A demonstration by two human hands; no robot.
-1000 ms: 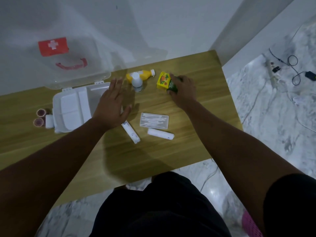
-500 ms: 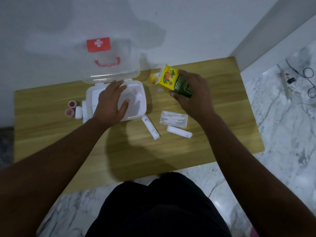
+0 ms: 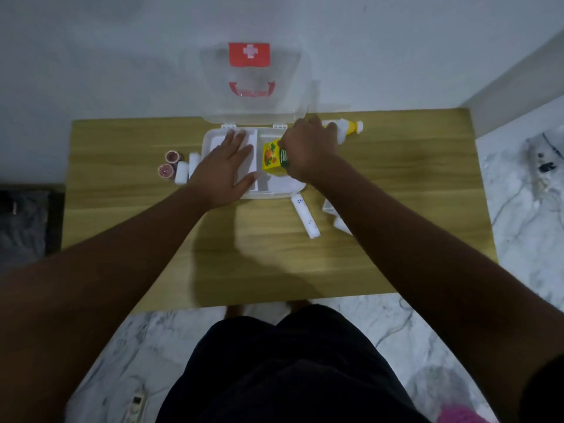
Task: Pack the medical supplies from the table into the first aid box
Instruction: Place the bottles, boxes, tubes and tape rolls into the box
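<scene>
Yellow carton point(image 3: 272, 156) sits over the right compartment of the open white box point(image 3: 276, 190), gripped from above by the right hand point(image 3: 308, 151), fingers closed around it. Left hand point(image 3: 224, 169) lies flat on the box's left tray, fingers spread. Lid point(image 3: 253, 87) stands upright at the wall. On the desk point(image 3: 128, 209): white roll point(image 3: 305, 216) just right of the box, yellow bottle point(image 3: 348, 127) behind the right hand, two pink tape rolls point(image 3: 169, 163) left of the box.

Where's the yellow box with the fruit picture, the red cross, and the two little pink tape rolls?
Yellow box point(image 3: 272, 156): head view, on its fruit-printed face.
Red cross label point(image 3: 249, 54): head view, centre of the label.
Pink tape rolls point(image 3: 166, 171): head view, on the nearer roll's top.
</scene>
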